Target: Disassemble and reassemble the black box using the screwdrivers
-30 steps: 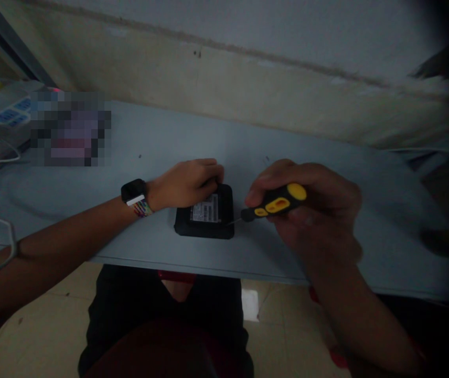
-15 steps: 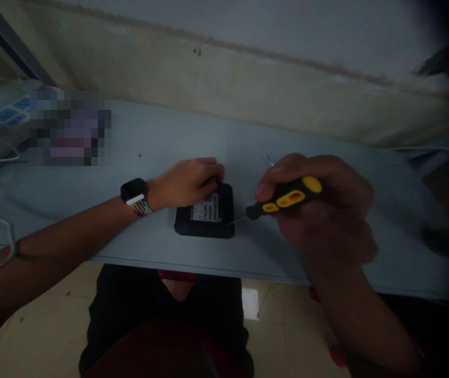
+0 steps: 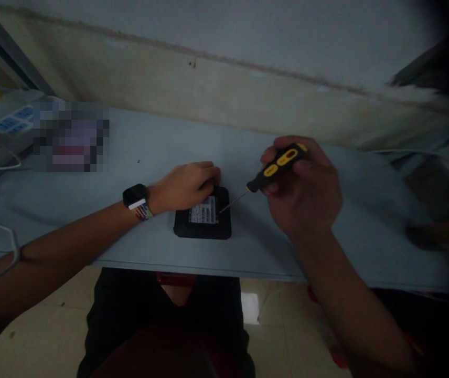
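A flat black box (image 3: 224,226) with rounded corners lies on the table, a white printed label (image 3: 207,210) facing up. My left hand (image 3: 189,184) rests over its far left part with curled fingers gripping the far edge; the fingertips are partly hidden. A black and yellow screwdriver (image 3: 277,169) is held in my right hand (image 3: 307,194), fingers wrapped round the handle. Its thin metal shaft slants down to the left, and the tip is over the box just right of the label. Whether the tip touches the box I cannot tell.
The grey-blue table (image 3: 169,131) runs along a wall. At the back left are a pixelated object (image 3: 75,139) and a box with blue labels (image 3: 15,121). A white cable (image 3: 8,226) crosses the left side. A dark, blurred object (image 3: 425,234) lies at the right.
My right hand has shifted away from me and slightly left. The screwdriver tip has moved from near the box's right front corner to beside the label. My left hand stays on the box.
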The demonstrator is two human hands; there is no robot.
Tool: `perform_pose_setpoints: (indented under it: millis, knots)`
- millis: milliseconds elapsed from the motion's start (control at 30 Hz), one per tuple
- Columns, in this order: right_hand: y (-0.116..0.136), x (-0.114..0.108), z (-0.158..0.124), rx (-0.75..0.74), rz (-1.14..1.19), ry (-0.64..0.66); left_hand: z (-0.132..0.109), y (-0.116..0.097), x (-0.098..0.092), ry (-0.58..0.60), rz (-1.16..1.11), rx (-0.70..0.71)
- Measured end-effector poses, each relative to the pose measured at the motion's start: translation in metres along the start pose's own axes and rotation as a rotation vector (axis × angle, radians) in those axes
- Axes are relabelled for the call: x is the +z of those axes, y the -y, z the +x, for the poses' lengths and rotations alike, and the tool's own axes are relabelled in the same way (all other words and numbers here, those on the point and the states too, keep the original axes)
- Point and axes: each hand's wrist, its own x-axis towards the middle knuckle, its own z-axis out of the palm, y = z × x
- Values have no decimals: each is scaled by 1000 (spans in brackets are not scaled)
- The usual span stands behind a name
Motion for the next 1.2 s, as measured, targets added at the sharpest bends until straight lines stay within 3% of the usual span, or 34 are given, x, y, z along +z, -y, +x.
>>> perform_pose_setpoints:
  millis: [267,433,600,1033,1200]
  knots:
    - [-18,-9,16,210,112,-235,7,10,9,-148,-8,-29]
    - [-28,-16,25,284,220,-316,5,15,6,-268,-162,78]
    - [-29,-20,30,328,317,-375,2,11,-2,-227,-262,171]
    - [-34,-30,34,335,385,-384,2,10,2,-194,-141,193]
    - [-34,-35,37,338,407,-408,3,15,-7,-181,-81,195]
